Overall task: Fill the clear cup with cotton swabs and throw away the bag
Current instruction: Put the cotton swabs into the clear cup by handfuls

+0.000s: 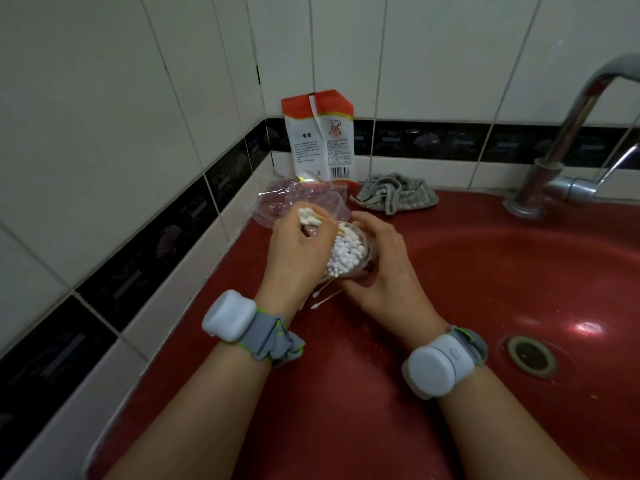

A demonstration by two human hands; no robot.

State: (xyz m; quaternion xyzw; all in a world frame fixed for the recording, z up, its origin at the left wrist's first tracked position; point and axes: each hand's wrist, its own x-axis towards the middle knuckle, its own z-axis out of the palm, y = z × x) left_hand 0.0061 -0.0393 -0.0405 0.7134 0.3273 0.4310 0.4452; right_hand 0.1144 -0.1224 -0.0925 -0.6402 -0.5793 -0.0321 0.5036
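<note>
The clear cup (360, 261), tilted on the red bench (346, 358) beside the sink basin (519, 271), is packed with white-tipped cotton swabs (346, 252). The right hand (384, 268) curls round the cup; the left hand (298, 251) pinches a small bunch of swabs (308, 216) over its rim. Two loose swabs (323, 297) lie below the cup. One crumpled clear bag (277, 202) sits behind the hands, with one red-and-white packet (320, 140) against the wall.

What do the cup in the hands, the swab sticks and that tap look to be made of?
Clear cup: see-through, likely thin plastic, since the swab heads show through its wall. Cotton swabs: white fluffy tips, pale tan sticks that look like wood or bamboo. Faucet: shiny metal, probably chromed, with bright reflections.
</note>
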